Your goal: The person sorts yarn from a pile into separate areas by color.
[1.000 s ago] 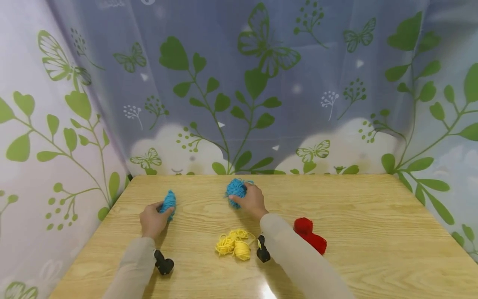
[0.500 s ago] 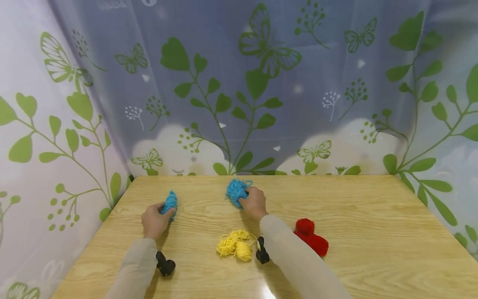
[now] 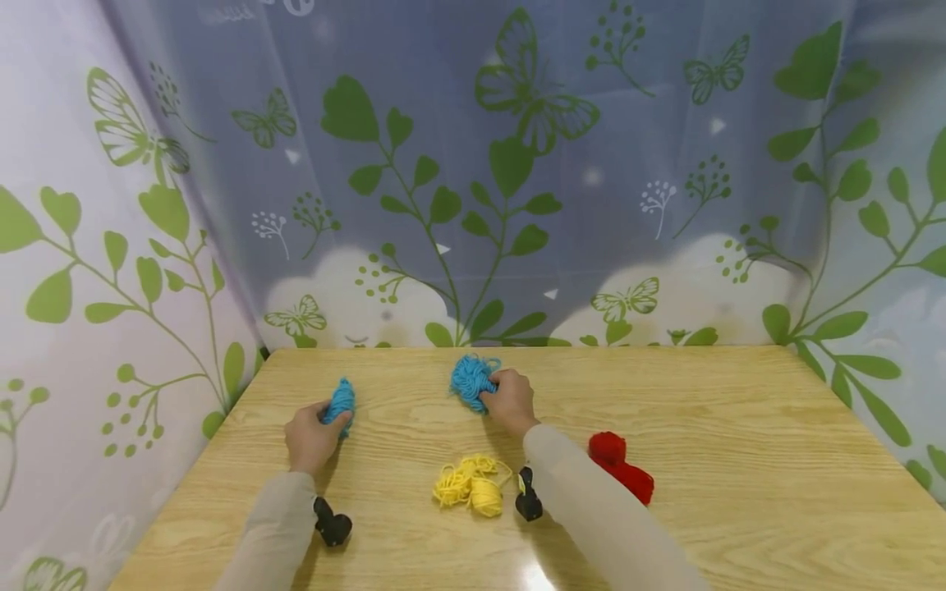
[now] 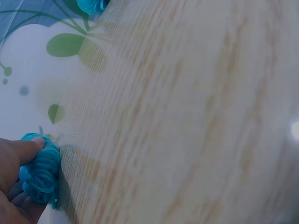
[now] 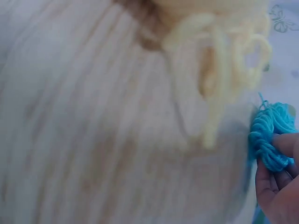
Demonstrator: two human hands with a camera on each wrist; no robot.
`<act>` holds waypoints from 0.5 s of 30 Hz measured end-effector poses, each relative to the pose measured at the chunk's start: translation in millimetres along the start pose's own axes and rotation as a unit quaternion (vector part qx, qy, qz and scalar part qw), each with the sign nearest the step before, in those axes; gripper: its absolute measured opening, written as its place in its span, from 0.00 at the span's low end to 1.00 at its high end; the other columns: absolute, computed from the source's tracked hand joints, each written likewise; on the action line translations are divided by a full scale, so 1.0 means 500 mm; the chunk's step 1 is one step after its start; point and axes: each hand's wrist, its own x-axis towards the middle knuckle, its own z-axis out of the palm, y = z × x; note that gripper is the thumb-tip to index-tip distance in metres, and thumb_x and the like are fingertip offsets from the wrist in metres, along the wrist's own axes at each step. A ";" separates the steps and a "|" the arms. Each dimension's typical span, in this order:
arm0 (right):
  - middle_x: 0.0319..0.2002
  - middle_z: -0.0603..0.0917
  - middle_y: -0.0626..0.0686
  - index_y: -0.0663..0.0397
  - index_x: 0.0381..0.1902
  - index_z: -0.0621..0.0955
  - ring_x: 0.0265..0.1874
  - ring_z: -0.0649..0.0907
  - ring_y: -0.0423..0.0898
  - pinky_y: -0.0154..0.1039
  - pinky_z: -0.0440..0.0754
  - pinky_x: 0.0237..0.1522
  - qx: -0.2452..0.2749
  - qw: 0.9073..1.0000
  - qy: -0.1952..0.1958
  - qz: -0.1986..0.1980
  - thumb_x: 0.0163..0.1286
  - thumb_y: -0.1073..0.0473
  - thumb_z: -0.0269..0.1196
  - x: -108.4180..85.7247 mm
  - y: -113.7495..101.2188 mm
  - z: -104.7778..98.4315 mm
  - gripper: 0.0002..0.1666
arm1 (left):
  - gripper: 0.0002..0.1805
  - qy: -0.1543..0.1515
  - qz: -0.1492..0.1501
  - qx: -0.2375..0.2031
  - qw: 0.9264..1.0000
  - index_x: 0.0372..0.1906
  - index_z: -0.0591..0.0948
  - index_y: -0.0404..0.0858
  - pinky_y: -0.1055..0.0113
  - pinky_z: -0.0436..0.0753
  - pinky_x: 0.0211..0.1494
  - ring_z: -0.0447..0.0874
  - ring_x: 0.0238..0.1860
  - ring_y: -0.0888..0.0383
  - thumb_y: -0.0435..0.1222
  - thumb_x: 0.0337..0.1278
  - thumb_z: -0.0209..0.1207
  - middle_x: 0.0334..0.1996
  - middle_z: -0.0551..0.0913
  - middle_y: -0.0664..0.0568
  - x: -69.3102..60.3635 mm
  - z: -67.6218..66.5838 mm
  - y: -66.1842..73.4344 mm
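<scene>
My left hand [image 3: 312, 439] grips a small blue bundle of yarn [image 3: 341, 407] at the left of the table. In the left wrist view the thumb lies over that wound yarn [image 4: 42, 172]. Further right, near the table's back edge, my right hand [image 3: 513, 400] pinches a looser, rounder blue ball of yarn [image 3: 471, 382]. The right wrist view has this yarn [image 5: 271, 135] between thumb and fingers, its loops sticking out. Parts of both blue bundles are hidden behind the fingers.
Yellow yarn [image 3: 473, 486], one loose tangle and one wound ball, lies between the forearms. Red yarn [image 3: 622, 468] lies beside the right sleeve, which partly covers it. The wooden table [image 3: 739, 460] ends at a printed curtain [image 3: 414, 287].
My right thumb and fingers have drawn to the right side of the blue ball, closing into a pinch on it. The left hand keeps its hold. The whole view has shifted slightly.
</scene>
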 end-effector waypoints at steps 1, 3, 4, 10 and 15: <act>0.35 0.87 0.58 0.61 0.34 0.87 0.33 0.85 0.52 0.48 0.82 0.39 0.003 1.000 0.000 -0.004 0.59 0.66 0.67 0.000 0.000 -0.005 0.05 | 0.26 0.000 0.001 -0.001 1.000 0.57 0.76 0.24 0.43 0.72 0.59 0.73 0.56 0.34 0.38 0.60 0.63 0.53 0.78 0.30 0.000 0.001 0.000; 0.38 0.87 0.60 0.63 0.38 0.87 0.34 0.85 0.52 0.51 0.82 0.42 0.006 1.000 -0.001 -0.013 0.59 0.66 0.67 -0.001 -0.002 -0.017 0.08 | 0.26 0.000 0.002 -0.002 1.000 0.57 0.76 0.24 0.43 0.72 0.59 0.74 0.56 0.34 0.38 0.60 0.63 0.53 0.78 0.30 -0.001 0.002 0.001; 0.38 0.87 0.60 0.64 0.38 0.87 0.32 0.85 0.52 0.51 0.82 0.42 0.010 1.000 -0.003 -0.015 0.60 0.66 0.67 -0.002 -0.003 -0.023 0.09 | 0.26 0.000 0.003 -0.002 1.000 0.57 0.76 0.24 0.43 0.73 0.59 0.74 0.56 0.34 0.38 0.60 0.63 0.53 0.78 0.30 -0.002 0.002 0.001; 0.40 0.86 0.62 0.66 0.41 0.85 0.30 0.85 0.51 0.50 0.84 0.41 0.012 1.000 -0.007 -0.007 0.62 0.65 0.66 -0.008 -0.008 -0.064 0.11 | 0.25 0.005 0.005 -0.003 1.000 0.56 0.77 0.23 0.43 0.72 0.59 0.74 0.56 0.34 0.38 0.60 0.63 0.52 0.78 0.29 -0.003 0.001 0.003; 0.35 0.86 0.59 0.63 0.35 0.85 0.29 0.82 0.49 0.46 0.82 0.36 -0.012 1.000 -0.013 0.011 0.60 0.64 0.67 -0.017 -0.001 -0.100 0.07 | 0.25 0.004 0.009 -0.003 1.000 0.56 0.76 0.23 0.43 0.72 0.59 0.74 0.56 0.34 0.38 0.60 0.63 0.52 0.78 0.29 -0.002 0.001 0.002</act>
